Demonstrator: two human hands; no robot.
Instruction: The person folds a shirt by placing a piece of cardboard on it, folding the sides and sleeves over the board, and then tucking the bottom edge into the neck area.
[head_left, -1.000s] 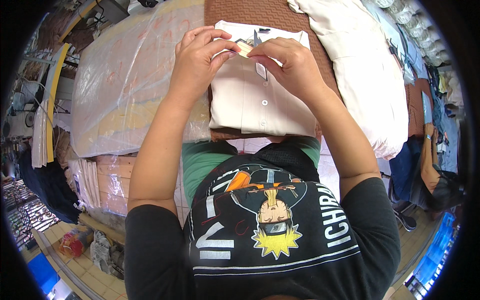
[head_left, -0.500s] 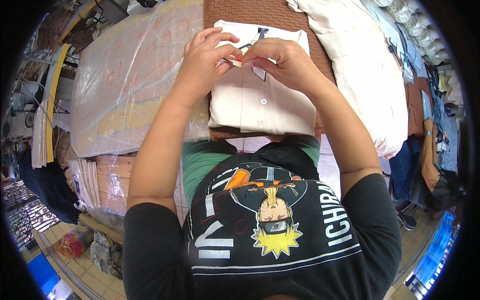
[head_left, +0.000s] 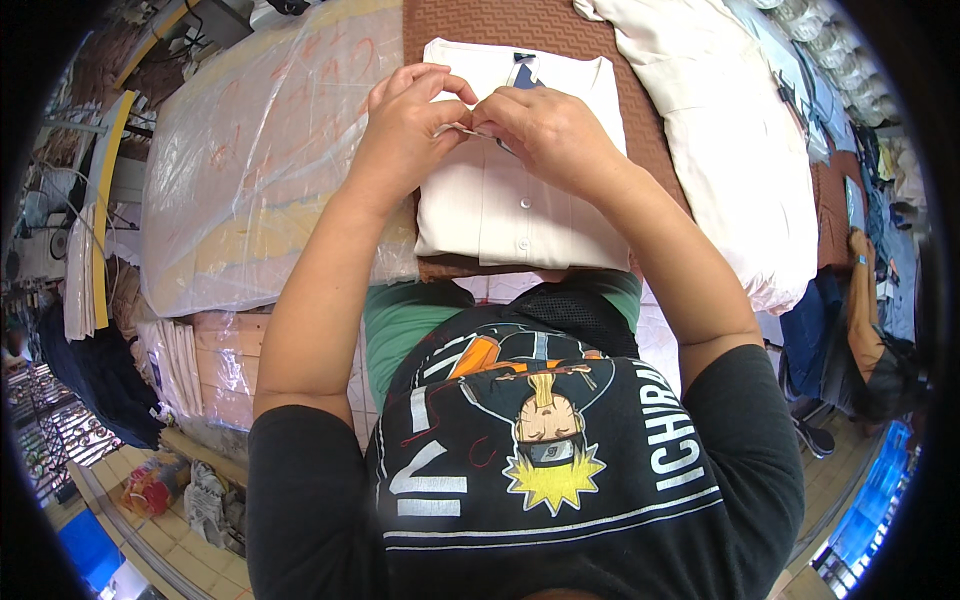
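A folded cream button-front shirt (head_left: 500,215) lies on a brown patterned cloth in front of me, a dark label inside its collar. Above its upper part, my left hand (head_left: 412,118) is closed in a pinch on a small, pale, dark-edged hang tag (head_left: 462,130). My right hand (head_left: 548,130) meets it from the other side, thumb and fingers pressed together at the same tag. Its fingers cover most of what they grip. Below the right fingers a bit of another dark-edged tag shows.
A plastic-wrapped pale bundle (head_left: 270,170) lies to the left. More cream garments (head_left: 730,160) are piled on the right of the brown cloth (head_left: 470,20). At the far right another person's arm (head_left: 862,300) reaches toward blue garments. Wrapped stacks stand at lower left.
My right hand has moved slightly left and down, closer to my left hand. The tags, plainer before, are now mostly covered by my fingers. The other person's arm has shifted a little.
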